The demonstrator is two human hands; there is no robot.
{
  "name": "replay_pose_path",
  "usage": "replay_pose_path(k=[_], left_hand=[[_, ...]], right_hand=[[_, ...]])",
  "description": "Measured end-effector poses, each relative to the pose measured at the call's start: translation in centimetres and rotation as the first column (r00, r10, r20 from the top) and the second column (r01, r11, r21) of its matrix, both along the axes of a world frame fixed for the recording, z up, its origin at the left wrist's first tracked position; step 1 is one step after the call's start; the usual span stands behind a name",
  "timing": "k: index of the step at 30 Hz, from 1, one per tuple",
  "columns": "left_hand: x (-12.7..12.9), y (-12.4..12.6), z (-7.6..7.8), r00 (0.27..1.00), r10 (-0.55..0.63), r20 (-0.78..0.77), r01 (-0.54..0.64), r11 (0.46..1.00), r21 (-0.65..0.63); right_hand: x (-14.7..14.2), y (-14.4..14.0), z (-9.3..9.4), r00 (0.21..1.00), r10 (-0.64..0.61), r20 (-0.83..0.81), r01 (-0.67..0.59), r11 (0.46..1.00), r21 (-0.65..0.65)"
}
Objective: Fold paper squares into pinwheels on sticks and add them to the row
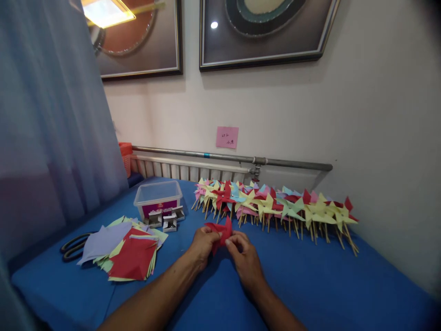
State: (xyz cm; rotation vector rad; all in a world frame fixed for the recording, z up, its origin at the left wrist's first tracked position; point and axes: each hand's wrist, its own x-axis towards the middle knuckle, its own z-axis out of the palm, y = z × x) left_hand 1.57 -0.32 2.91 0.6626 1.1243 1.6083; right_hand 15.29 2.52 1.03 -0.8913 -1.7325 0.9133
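Note:
A folded red paper pinwheel (220, 231) sits between both of my hands just above the blue table (310, 285). My left hand (203, 243) pinches its left side, and my right hand (243, 255) pinches its right lower edge. Behind it, a long row of finished paper pinwheels (275, 204) on wooden sticks lies along the wall in red, yellow, green, pink and blue.
A stack of coloured paper squares (126, 250) lies at the left, with scissors (74, 247) beyond it. A clear plastic box (157, 198) and small open pin boxes (167, 219) stand behind the stack. A radiator pipe (227, 157) runs along the wall; a curtain (51, 119) hangs left.

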Motion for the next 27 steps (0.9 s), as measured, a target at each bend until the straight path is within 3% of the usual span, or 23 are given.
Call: replay_pose_path(k=[7,12,22,27], left_hand=[[0.0,0.3,-0.3,0.996,0.049,-0.074,-0.055,0.996,-0.071],[0.0,0.4,-0.6,0.995,0.034,-0.093,-0.04,0.997,-0.06],[-0.6,0.6,-1.2,0.983,-0.025,-0.181,0.023,1.0,-0.017],[-0.8,0.6,-1.1,0.979,-0.03,-0.202,0.026,0.999,-0.023]], right_hand=[[-0.1,0.8,-0.8,0.999,-0.04,-0.032,0.035,0.987,-0.157],[-0.3,0.6,-0.4,0.998,-0.057,0.003,0.056,0.982,-0.18],[-0.2,0.2,0.2,1.0,-0.025,0.009,0.026,0.995,-0.098],[-0.2,0.4,0.1,0.994,-0.071,-0.088,0.054,0.981,-0.187]])
